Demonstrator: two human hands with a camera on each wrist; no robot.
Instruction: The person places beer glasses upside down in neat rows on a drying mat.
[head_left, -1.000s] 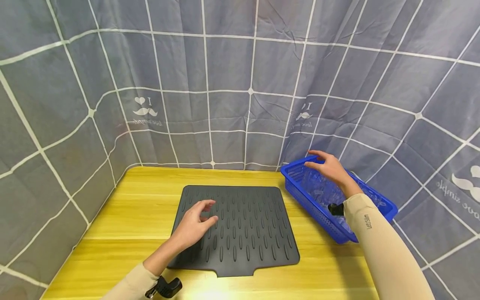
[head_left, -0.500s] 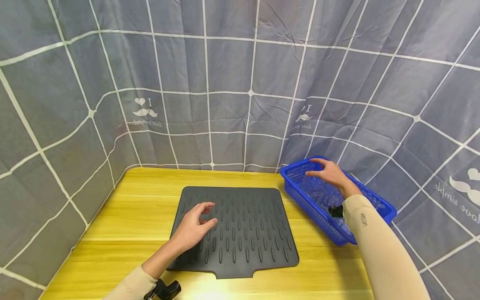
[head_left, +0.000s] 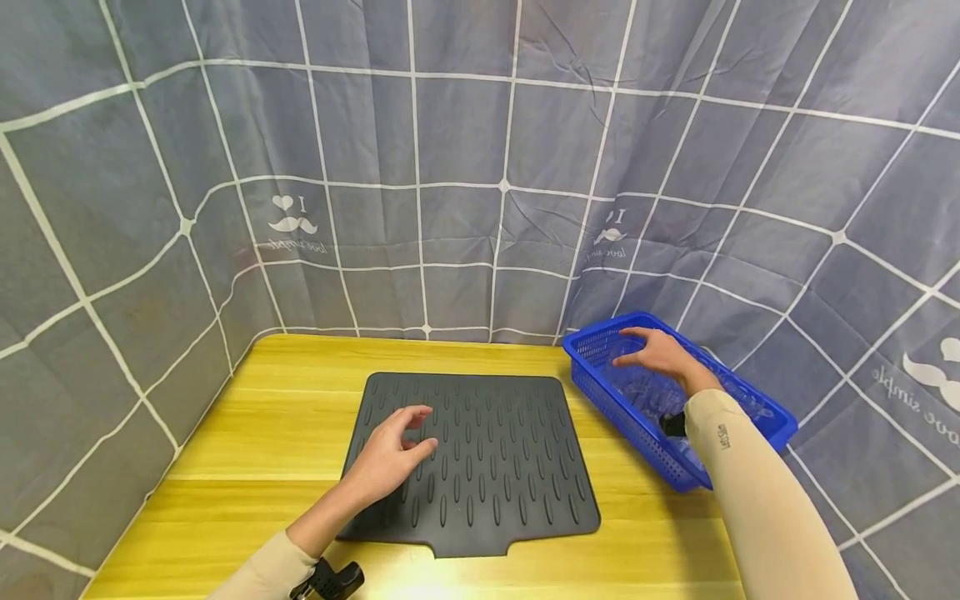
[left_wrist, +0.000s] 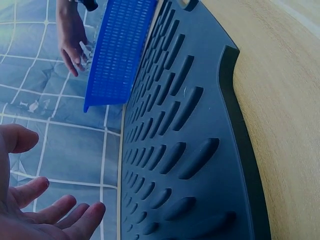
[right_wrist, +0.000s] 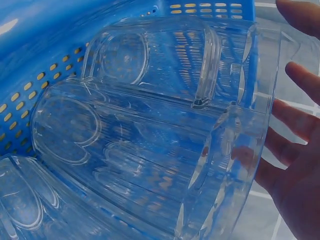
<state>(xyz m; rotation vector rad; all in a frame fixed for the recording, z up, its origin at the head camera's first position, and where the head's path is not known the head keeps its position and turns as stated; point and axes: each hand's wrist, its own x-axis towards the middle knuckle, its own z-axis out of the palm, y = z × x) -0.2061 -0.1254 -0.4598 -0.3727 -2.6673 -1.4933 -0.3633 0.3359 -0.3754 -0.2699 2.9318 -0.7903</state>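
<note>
My left hand (head_left: 386, 458) hovers over a dark grey ridged mat (head_left: 487, 467), fingers loosely bent and holding nothing. In the left wrist view its spread fingertips stand apart from the mat. My right hand (head_left: 660, 353) reaches over a blue perforated basket (head_left: 622, 421) that holds several clear cups. The right wrist view brings the cups up close: one clear cup (right_wrist: 125, 135) lies on its side, and another clear cup (right_wrist: 125, 57) lies beside it. There the right hand (right_wrist: 300, 160) has its fingers apart right at the cups' rims, part of it seen through the clear wall.
A yellow wood-grain table (head_left: 285, 400) carries the mat and the basket. Grey curtains (head_left: 465, 225) with white grid lines enclose the back and sides. The basket stands at the right, close to the curtain. A black wrist camera (head_left: 337, 579) is strapped on the left wrist.
My right hand has lowered from above the basket's far end toward the cups inside. The left hand has stayed nearly still over the mat.
</note>
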